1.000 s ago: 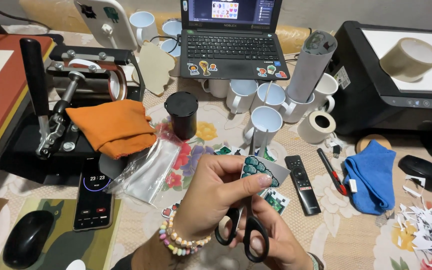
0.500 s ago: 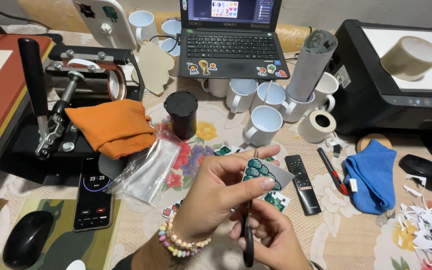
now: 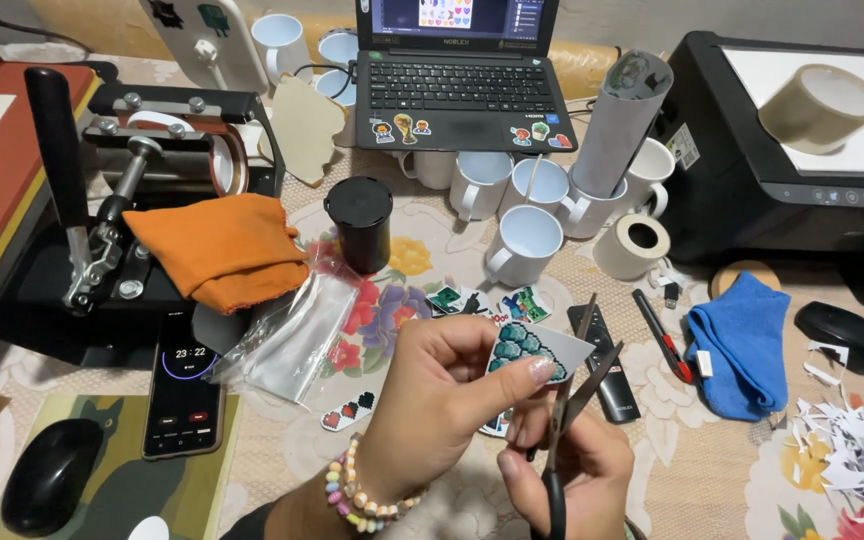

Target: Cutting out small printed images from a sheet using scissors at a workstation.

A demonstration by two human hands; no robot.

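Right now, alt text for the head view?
Left hand pinches a small printed paper cutout while the right hand works open scissors at its edge, over a cluttered floral tablecloth with white mugs, laptop and phone.

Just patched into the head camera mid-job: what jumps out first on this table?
At bottom centre, the left hand pinches a small printed sticker piece while the right hand works open scissors at its edge. Behind them a cluster of white mugs stands before an open laptop, and an orange cloth lies on the black press at left.
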